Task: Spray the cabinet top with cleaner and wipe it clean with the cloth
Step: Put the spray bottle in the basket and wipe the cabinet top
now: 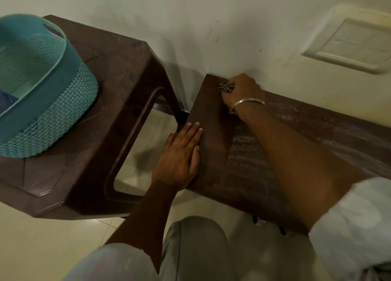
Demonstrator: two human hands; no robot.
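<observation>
At 7 o'clock the left hand [179,154] is laid flat, fingers straight, on the left edge of the cabinet top [243,170]. At 1 o'clock, at its far left corner, the cloth [226,87] is gripped in the curled fingers of the right hand [241,90]. At 9 o'clock a teal basket [53,103] is seated on a stool [118,73].

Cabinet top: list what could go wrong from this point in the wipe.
1. The cloth is bunched in the right hand, so it may only smear the whitish streaks on the cabinet top.
2. That hand is right by the wall; knuckles could scrape it.
3. The left hand lies flat on the near edge, so that patch may get missed.
</observation>
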